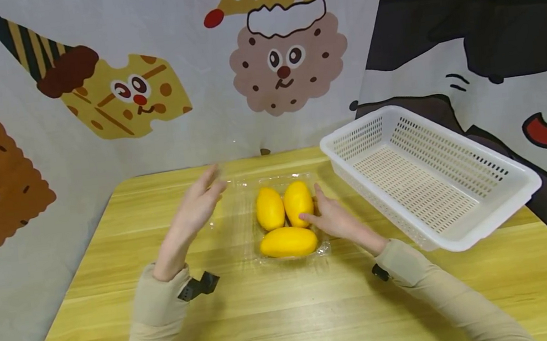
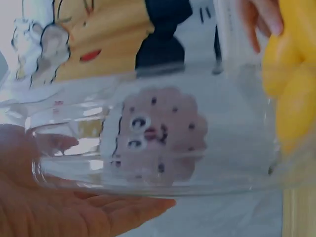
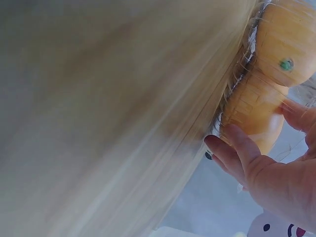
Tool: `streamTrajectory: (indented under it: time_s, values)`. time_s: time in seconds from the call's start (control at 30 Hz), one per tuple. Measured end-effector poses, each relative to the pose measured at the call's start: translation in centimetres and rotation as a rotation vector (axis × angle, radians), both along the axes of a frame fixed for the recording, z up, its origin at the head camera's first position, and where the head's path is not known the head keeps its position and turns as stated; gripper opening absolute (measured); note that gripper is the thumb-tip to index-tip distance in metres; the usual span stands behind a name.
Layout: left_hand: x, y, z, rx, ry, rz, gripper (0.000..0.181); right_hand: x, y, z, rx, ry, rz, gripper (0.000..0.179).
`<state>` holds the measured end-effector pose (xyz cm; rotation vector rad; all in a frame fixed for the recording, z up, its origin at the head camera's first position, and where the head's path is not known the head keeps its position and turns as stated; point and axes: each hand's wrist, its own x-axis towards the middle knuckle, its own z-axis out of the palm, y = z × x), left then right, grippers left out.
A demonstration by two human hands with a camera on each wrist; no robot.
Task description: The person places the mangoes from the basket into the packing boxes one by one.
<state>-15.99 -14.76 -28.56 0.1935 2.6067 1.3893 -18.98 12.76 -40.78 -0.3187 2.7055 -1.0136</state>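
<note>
Three yellow mangoes sit in a clear plastic box on the table. Two lie side by side at the back, one crosswise in front. My right hand grips the box's right side, its thumb on the back right mango and its fingers along the wall; the right wrist view shows these fingers close up. To the left, my left hand is raised with its fingers extended. The transparent lid fills much of the left wrist view, near that palm; whether they touch, I cannot tell.
A white perforated plastic basket stands at the right, behind my right forearm. The wooden table ends at a cartoon-printed cloth behind it. A dark wrist camera is strapped to my left sleeve.
</note>
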Motion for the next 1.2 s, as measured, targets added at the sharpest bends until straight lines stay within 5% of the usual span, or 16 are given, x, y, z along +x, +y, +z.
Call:
streamTrajectory:
  time_s: [0.2, 0.47, 0.83, 1.2]
  values:
    - [0.2, 3.0, -1.7, -0.079, 0.1, -0.019, 0.059, -0.2, -0.1, -0.1, -0.014, 0.0, 0.01, 0.095]
    - [-0.4, 4.7, -5.1, -0.192, 0.231, -0.057, 0.058, -1.0, 0.6, -0.1, -0.204, -0.067, -0.032, 0.073]
    - [-1.2, 4.4, -8.3, -0.27, 0.157, -0.04, 0.066, -2.5, 0.8, 1.0, -0.349, -0.132, -0.126, 0.064]
    - [-1.1, 5.1, -9.4, -0.26, 0.08, -0.007, 0.075, -4.8, 0.6, 0.9, -0.572, -0.223, -0.19, 0.062]
